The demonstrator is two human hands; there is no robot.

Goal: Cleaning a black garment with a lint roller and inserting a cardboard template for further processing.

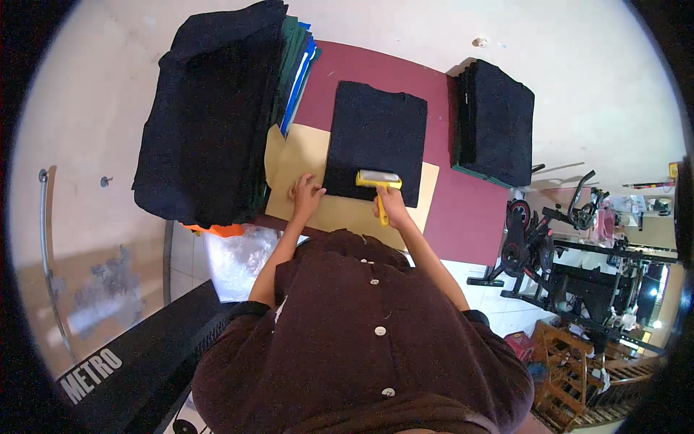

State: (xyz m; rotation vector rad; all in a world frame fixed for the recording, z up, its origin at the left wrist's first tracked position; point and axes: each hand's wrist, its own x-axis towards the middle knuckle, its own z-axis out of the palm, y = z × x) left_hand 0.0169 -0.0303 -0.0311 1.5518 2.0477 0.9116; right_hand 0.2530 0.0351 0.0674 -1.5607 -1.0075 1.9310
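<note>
A folded black garment [377, 137] lies flat, partly on a tan cardboard sheet [347, 213] and partly on the maroon tabletop. My right hand [392, 205] is closed around the yellow handle of a lint roller [379, 178]. Its pale roller head rests over the lower right part of the garment. At the garment's lower left corner, my left hand [309, 195] lies with fingers apart, touching the cardboard and the cloth's edge.
A tall stack of folded dark garments [206, 116] stands on the left, with green and blue layers at its side. A smaller black stack [495, 123] sits at the right of the maroon table [463, 224]. Beyond are an exercise bike [517, 246] and a wooden rack [560, 369].
</note>
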